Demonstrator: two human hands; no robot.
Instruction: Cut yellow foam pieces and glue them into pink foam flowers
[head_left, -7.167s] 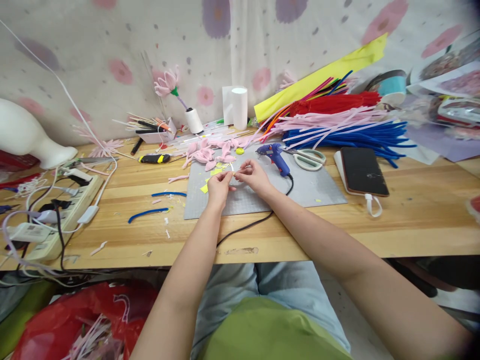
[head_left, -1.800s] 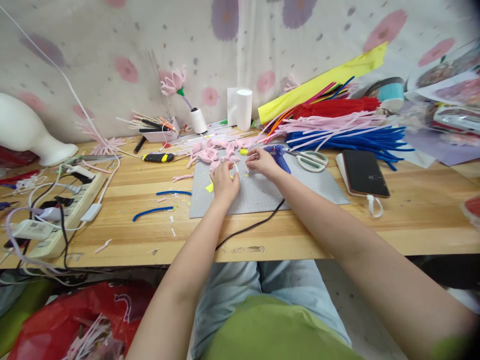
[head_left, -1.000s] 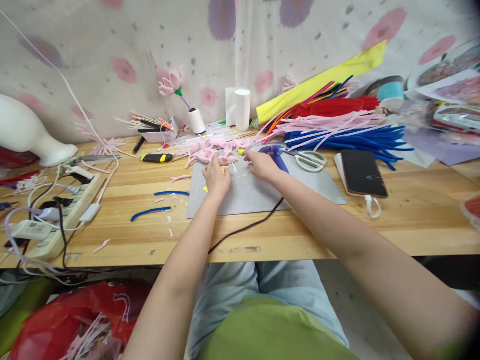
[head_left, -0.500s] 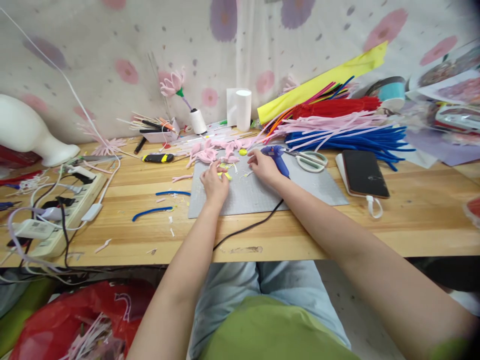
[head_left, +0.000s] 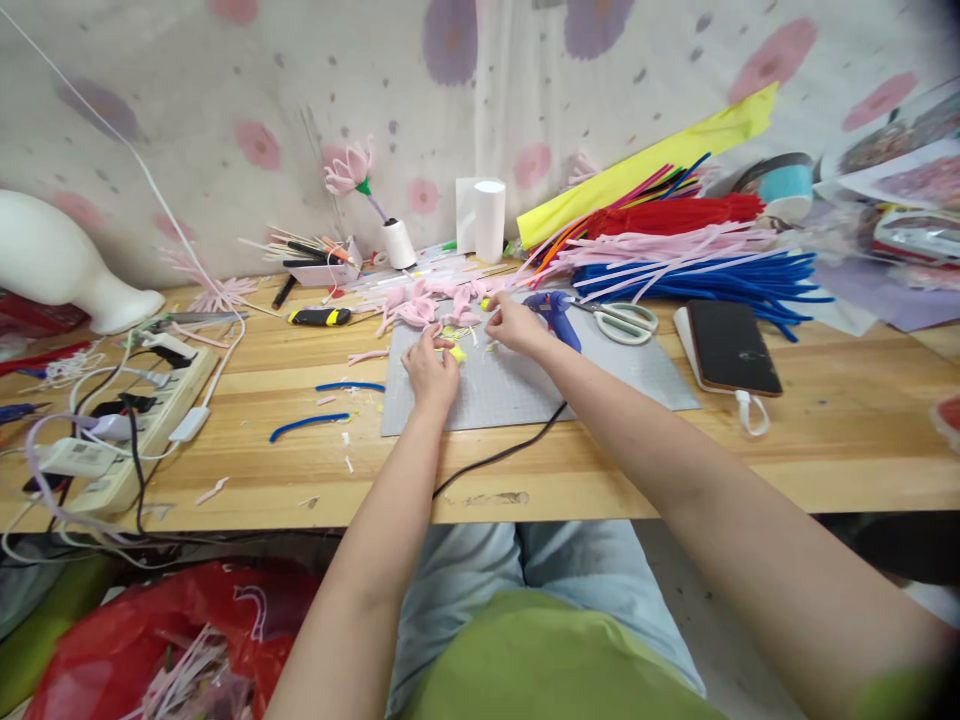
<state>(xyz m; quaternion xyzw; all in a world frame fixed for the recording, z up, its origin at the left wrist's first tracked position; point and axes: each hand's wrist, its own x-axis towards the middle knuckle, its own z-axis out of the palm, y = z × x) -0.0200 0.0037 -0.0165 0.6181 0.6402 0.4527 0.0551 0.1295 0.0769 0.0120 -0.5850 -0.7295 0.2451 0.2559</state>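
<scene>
My left hand (head_left: 433,368) is over the left part of a grey cutting mat (head_left: 517,395), its fingers curled onto a small yellow fuzzy piece (head_left: 458,353). Just right of it, my right hand (head_left: 517,325) has thumb and forefinger pinched together; whatever lies between them is too small to make out. A yellow bit (head_left: 485,303) shows beside its fingers. Pink pipe-cleaner petals (head_left: 414,308) lie at the mat's back edge. Beyond my right wrist rests a blue glue gun (head_left: 553,312), with white-handled scissors (head_left: 626,322) beside it.
Pink pipe cleaners (head_left: 675,250) and blue ones (head_left: 712,285) are heaped at back right. A phone-like black slab (head_left: 733,345) lies right of the mat. Left are a utility knife (head_left: 320,317), blue pipe-cleaner pieces (head_left: 309,425) and a power strip (head_left: 161,425). The glue gun's black cord (head_left: 499,455) crosses the table front.
My right hand has shifted left, closer to my left hand, and its fingertips have come together. My left hand stays nearly in place with the yellow piece. The view has shifted slightly.
</scene>
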